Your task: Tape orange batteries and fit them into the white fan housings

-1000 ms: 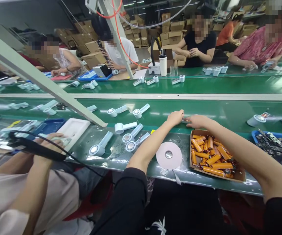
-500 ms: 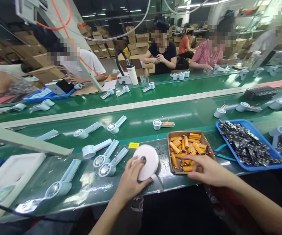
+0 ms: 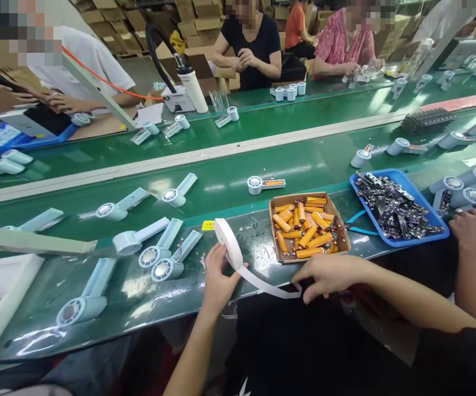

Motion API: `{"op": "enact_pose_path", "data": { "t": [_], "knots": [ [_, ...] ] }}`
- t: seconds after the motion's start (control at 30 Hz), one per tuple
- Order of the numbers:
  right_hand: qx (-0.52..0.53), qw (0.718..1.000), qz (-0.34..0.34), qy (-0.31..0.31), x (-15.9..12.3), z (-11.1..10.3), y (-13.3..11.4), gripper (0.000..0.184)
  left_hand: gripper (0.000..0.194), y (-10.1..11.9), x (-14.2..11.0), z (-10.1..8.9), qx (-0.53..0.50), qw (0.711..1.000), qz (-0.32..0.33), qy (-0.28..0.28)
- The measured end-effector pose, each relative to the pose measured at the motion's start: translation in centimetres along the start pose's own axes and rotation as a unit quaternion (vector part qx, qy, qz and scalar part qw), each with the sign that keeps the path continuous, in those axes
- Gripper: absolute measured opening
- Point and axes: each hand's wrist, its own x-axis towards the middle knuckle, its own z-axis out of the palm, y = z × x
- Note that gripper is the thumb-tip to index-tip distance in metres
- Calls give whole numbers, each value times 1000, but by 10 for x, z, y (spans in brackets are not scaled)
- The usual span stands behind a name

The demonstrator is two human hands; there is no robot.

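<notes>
My left hand (image 3: 218,275) grips a roll of white tape (image 3: 228,245), tilted up on its edge above the front of the bench. A strip of tape (image 3: 268,287) runs from the roll to the right, its end folded near my right hand (image 3: 324,275). The fingers of my right hand are bent at this end, just in front of a cardboard box (image 3: 277,242) full of orange battery cells (image 3: 307,236). Left of the roll lie several light-blue handheld fan housings (image 3: 167,268), some with round silver centres and open handles.
A blue tray (image 3: 421,239) of black circuit boards (image 3: 398,203) stands right of the box. Beside it, a co-worker's hand (image 3: 472,231) is near more fan housings. One fan with an orange cell (image 3: 256,185) lies on the green belt (image 3: 221,159). Other people sit across the line.
My left hand has lifted and tipped the tape roll upright. My right hand has moved from the battery box to the tape's end, and a strip now stretches between both hands. The view has tilted down.
</notes>
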Motion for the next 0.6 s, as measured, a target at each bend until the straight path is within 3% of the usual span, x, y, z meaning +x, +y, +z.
{"op": "enact_pose_path", "data": {
  "t": [0.07, 0.17, 0.23, 0.33, 0.4, 0.47, 0.53, 0.6],
  "knots": [
    [-49, 993, 25, 106, 1, -26, 2, 32, 59, -6, -14, 5, 22, 1000, 14, 10],
    [-178, 946, 102, 252, 29, -57, 1, 35, 57, 0, -17, 13, 50, 996, 71, 11],
    [-249, 922, 144, 258, 57, -66, -1, 40, 56, 9, -11, 20, 62, 992, 114, 6],
    [-306, 910, 183, 211, 87, -72, -3, 38, 54, 23, 2, 32, 79, 982, 172, 1],
    [-257, 920, 172, 243, 90, -78, -1, 31, 54, 30, 7, 37, 92, 975, 202, -1],
    [-111, 927, 109, 341, 78, -83, 5, 39, 55, 36, 10, 38, 102, 968, 227, 0],
    [75, 896, 4, 437, 60, -84, 10, 50, 55, 41, 9, 37, 115, 962, 246, 1],
    [205, 841, -92, 492, 44, -74, 12, 47, 54, 47, 7, 36, 135, 956, 260, -1]
  ]
}}
